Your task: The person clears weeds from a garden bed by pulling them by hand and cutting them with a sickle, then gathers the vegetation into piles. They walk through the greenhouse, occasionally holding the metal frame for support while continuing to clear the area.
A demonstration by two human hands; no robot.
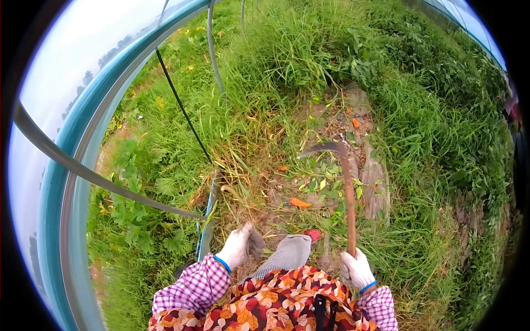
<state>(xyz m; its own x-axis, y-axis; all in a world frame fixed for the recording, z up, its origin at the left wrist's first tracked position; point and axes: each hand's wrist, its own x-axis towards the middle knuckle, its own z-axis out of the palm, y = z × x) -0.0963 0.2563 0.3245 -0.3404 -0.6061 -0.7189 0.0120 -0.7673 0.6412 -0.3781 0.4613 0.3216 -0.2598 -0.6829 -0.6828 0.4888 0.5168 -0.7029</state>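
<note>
A sickle (348, 198) with a long wooden handle and a curved metal blade stands up from my right hand (356, 267), whose white-gloved fingers wrap round the handle's lower end. The blade (321, 148) points left over the bare soil strip. My left hand (242, 246), also in a white glove, is closed low on the left, near dry grass (243, 190) and the blue-edged post (211, 207). Whether anything sits in its curled fingers I cannot make out. Between the hands, my leg in grey cloth (290, 251) ends in a red shoe (312, 235).
Curved greenhouse tubes (110, 185) and rolled teal film (83, 138) run along the left. A thin black rod (182, 105) slants down to the grass. Tall grass (276, 55) stands ahead, with leafy plants (458, 138) to the right. Orange peppers (300, 203) lie on soil.
</note>
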